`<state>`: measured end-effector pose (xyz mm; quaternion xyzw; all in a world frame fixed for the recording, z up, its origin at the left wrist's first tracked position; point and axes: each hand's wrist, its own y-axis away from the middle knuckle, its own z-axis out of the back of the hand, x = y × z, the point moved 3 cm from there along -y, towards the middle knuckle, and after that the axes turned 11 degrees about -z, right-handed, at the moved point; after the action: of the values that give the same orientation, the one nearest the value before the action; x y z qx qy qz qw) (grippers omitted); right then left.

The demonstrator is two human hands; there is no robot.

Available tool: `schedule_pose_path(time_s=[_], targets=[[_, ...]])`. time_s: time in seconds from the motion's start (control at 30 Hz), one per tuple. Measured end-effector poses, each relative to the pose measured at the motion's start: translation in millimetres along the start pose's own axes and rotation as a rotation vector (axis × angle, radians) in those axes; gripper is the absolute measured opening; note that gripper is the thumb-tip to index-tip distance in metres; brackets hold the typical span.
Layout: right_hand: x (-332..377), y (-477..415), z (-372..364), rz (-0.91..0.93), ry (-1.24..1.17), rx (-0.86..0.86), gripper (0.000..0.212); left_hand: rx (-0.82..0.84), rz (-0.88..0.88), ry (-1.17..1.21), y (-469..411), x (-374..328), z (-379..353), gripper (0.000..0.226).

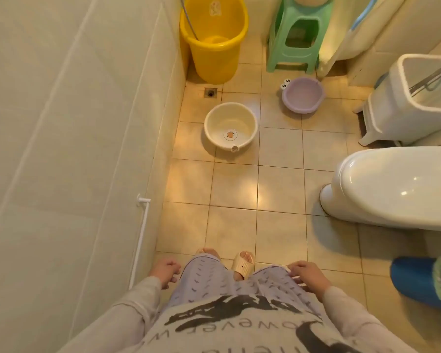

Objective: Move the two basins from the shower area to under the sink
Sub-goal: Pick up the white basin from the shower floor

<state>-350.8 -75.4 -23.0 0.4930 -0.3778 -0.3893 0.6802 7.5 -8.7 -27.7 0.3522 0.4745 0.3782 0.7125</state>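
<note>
A cream basin (230, 127) with a small drawing on its bottom stands upright on the tiled floor, near the left wall. Farther right and back, a purple basin (303, 98) with two toy eyes on its rim rests on the floor in front of a stool. Both are empty. My left hand (165, 272) hangs by my left thigh with its fingers loosely curled, holding nothing. My right hand (308, 277) hangs by my right thigh, fingers apart, also holding nothing. Both hands are far from the basins. No sink shows in this view.
A yellow bucket (213, 39) stands in the far left corner beside a floor drain (210, 92). A green stool (299, 36) is behind the purple basin. A white bin (413, 103) and a toilet (397, 184) line the right side; a blue bin (415, 281) sits near right.
</note>
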Motion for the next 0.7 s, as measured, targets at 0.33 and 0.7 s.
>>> schedule_pose_path(time_s=[0.33, 0.7], targets=[[96.2, -1.6, 24.5, 0.173, -0.072, 0.06, 0.021, -0.047, 0.098, -0.024, -7.4, 6.1, -10.4, 0.022], [166.0, -39.0, 44.3, 0.042, -0.206, -0.005, 0.021, -0.041, 0.071, 0.044, -96.3, -98.0, 40.0, 0.018]])
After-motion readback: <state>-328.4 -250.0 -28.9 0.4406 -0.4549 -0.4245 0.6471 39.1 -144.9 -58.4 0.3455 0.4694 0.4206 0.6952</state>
